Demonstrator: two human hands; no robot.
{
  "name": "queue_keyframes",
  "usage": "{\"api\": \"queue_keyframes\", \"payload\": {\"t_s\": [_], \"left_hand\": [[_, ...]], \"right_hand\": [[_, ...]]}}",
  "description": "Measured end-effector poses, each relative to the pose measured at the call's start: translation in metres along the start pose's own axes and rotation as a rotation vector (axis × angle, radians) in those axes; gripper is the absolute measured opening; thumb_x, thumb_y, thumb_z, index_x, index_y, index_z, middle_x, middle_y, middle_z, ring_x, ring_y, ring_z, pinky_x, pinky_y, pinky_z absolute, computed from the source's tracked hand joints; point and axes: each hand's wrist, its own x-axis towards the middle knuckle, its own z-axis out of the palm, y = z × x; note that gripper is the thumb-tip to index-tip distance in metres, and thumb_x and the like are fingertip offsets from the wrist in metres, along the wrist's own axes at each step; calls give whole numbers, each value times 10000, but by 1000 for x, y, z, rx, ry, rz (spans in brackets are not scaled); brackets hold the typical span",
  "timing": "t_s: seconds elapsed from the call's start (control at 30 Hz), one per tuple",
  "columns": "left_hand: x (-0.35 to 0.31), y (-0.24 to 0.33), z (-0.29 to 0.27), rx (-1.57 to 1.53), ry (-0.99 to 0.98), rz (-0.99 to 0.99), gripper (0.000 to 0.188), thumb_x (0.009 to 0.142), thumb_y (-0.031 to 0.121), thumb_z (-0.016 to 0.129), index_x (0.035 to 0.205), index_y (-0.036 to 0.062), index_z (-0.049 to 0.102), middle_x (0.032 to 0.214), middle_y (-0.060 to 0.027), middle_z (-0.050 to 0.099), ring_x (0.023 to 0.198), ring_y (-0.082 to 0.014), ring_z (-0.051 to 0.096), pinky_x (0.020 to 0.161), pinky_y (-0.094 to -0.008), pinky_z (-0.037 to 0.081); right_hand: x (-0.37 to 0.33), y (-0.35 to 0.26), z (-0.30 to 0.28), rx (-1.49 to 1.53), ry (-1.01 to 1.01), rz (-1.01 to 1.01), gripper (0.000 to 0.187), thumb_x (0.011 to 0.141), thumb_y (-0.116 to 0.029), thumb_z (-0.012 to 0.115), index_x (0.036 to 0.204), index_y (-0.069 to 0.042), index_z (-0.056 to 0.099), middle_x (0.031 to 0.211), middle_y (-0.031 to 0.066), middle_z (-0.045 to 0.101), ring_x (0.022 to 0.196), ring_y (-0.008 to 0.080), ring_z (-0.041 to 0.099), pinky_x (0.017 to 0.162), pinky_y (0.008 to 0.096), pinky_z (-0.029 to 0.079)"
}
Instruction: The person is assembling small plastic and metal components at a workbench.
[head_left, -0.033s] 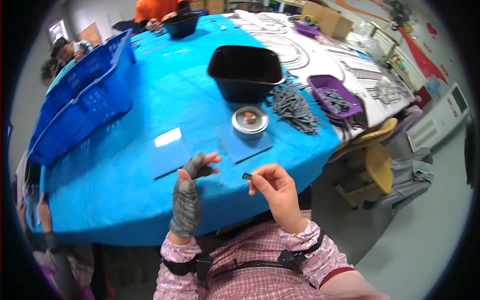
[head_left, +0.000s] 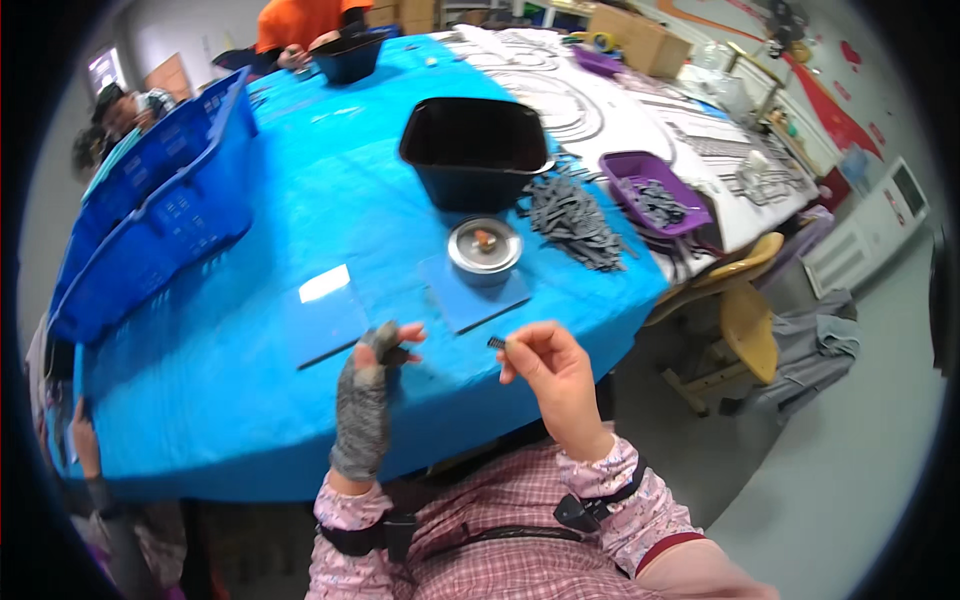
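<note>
My right hand (head_left: 560,375), bare, pinches a small black ridged piece (head_left: 496,343) between thumb and fingertips over the near edge of the blue-covered table. To its left, my left hand (head_left: 372,385) wears a grey fingerless glove. Its fingers are apart, somewhat blurred, and I see nothing held in them. Just beyond the hands, a round metal tin (head_left: 485,250) with a small orange-brown thing on top stands on a flat blue pad (head_left: 463,308). Another flat blue pad (head_left: 328,325) lies beyond my left hand.
A black tub (head_left: 470,190) stands behind the tin, with a pile of grey strips (head_left: 575,220) beside it. Right of that sits a purple basket (head_left: 690,215) of grey pieces. A large blue crate (head_left: 190,205) occupies the left. Other people are at the table's far and left sides.
The whole view has shifted slightly, with the table's things a little further left. Both hands keep nearly the same pose, and the black piece stays in my right hand.
</note>
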Motion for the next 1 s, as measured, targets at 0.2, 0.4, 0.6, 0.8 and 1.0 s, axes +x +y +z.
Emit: {"api": "queue_keyframes", "payload": {"t_s": [0.2,0.4,0.6,0.8,1.0], "left_hand": [[-5,7,3,78,-69,4,380,1011,300,421,1202,14,583,1079,-118,640,877,-181,584,826,-319,470],[-6,3,2,85,-65,36,286,989,203,481,1180,29,604,1071,-106,646,872,-173,580,823,-313,470],[-4,4,0,112,-92,51,277,986,188,482,1189,37,597,1073,-108,647,879,-177,582,825,-316,470],[-3,2,0,105,-105,64,266,977,149,498,1205,43,583,1085,-106,647,899,-184,594,822,-320,482],[-6,7,2,113,-90,40,266,956,129,528,1201,43,588,1059,-99,647,899,-178,598,812,-310,489]], "right_hand": [[83,-36,-113,-134,446,-360,190,926,-185,629,1025,-31,579,916,28,636,707,63,545,696,201,455],[105,-40,-168,-371,586,-363,382,910,-158,641,1225,-3,490,1069,90,639,800,99,604,701,221,495],[92,-11,-175,-1600,467,-573,177,799,-83,685,958,-33,625,909,112,583,863,313,576,758,400,472],[92,-17,-175,-1353,554,-415,84,850,-91,644,876,-34,589,823,106,639,742,310,605,668,381,482],[53,-47,-104,-888,426,-435,97,907,-60,586,995,-29,611,813,49,665,678,113,602,603,249,466]]}}
